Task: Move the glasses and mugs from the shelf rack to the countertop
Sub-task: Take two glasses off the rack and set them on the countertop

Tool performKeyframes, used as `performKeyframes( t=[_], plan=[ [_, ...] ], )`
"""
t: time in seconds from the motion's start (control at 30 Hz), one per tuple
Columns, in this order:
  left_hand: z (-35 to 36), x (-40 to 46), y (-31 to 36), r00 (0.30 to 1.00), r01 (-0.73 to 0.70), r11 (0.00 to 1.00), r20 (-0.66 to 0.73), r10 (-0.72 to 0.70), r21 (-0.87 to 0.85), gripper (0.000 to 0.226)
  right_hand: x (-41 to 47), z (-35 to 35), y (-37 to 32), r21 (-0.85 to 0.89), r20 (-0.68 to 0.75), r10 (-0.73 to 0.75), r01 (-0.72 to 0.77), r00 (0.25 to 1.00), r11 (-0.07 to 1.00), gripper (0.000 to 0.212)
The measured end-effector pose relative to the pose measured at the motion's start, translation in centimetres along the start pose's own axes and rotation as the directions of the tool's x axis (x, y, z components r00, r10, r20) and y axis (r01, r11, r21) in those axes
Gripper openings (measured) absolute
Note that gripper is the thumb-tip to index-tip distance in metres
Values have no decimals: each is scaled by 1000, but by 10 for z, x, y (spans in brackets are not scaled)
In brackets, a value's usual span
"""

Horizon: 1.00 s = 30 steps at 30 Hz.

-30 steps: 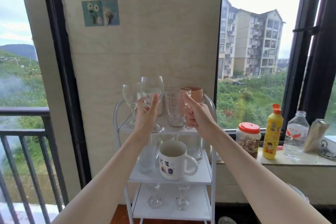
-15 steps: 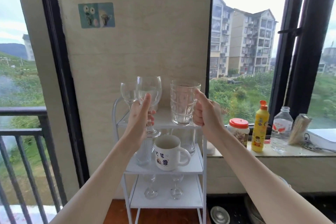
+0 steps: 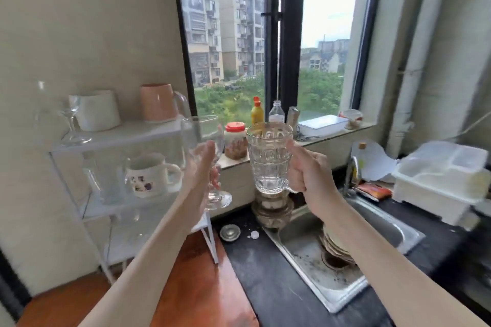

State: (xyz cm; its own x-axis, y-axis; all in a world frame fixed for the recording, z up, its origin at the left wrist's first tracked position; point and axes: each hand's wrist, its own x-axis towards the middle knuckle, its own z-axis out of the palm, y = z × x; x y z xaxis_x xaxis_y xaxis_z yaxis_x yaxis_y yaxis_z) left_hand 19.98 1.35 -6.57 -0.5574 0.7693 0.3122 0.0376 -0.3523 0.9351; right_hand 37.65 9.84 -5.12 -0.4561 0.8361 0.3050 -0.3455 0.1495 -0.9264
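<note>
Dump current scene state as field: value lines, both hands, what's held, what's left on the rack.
left hand: holds wine glass by the stem, off the rack
right hand: holds patterned glass mug by the handle, above the sink edge
rack top shelf: stemmed glass, white cup, pink mug
rack middle shelf: white printed mug
countertop: dark, neither held glass set down yet

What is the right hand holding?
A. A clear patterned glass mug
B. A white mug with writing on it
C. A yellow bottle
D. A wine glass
A: the right hand grips the handle of a clear patterned glass mug, held up above the sink; the wine glass is in the left hand.
</note>
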Motion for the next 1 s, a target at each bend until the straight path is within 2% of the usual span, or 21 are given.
performKeyframes(
  t=[0.1, 0.17, 0.23, 0.33, 0.43, 0.53, 0.7, 0.8, 0.87, 1.0],
  plan=[
    [49, -16, -12, 984, 39, 999, 173, -33, -31, 108, -31, -55, -13, -23, -125, -1, -2, 992, 1000, 60],
    [86, -26, -21, 947, 74, 997, 317, -58, -37, 95, -52, -95, -23, -22, -197, 1, -6, 980, 1000, 60],
    [126, -36, -31, 904, 119, 992, 418, -89, -46, 92, -76, -139, -32, -9, -277, -10, 7, 961, 1000, 58],
    [195, -52, -49, 830, 180, 981, 547, -114, -69, 67, -112, -205, -48, -1, -391, -37, 40, 920, 999, 55],
    [278, -73, -65, 705, 247, 967, 696, -136, -61, 45, -149, -276, -70, -58, -506, -66, 43, 860, 997, 59],
    [367, -102, -78, 634, 294, 955, 754, -171, -31, 62, -185, -350, -97, -135, -598, -91, 12, 797, 991, 59],
    [498, -156, -105, 573, 321, 946, 804, -157, -44, 62, -235, -462, -138, -232, -677, -149, -16, 721, 973, 59],
    [565, -181, -118, 503, 364, 930, 851, -155, -46, 72, -262, -518, -155, -249, -731, -163, -36, 663, 968, 60],
    [608, -195, -126, 473, 343, 939, 868, -152, -22, 84, -277, -554, -164, -254, -767, -171, -48, 619, 966, 60],
    [693, -215, -144, 410, 328, 945, 900, -144, 2, 85, -297, -625, -174, -234, -827, -180, -36, 533, 972, 59]
  ],
)
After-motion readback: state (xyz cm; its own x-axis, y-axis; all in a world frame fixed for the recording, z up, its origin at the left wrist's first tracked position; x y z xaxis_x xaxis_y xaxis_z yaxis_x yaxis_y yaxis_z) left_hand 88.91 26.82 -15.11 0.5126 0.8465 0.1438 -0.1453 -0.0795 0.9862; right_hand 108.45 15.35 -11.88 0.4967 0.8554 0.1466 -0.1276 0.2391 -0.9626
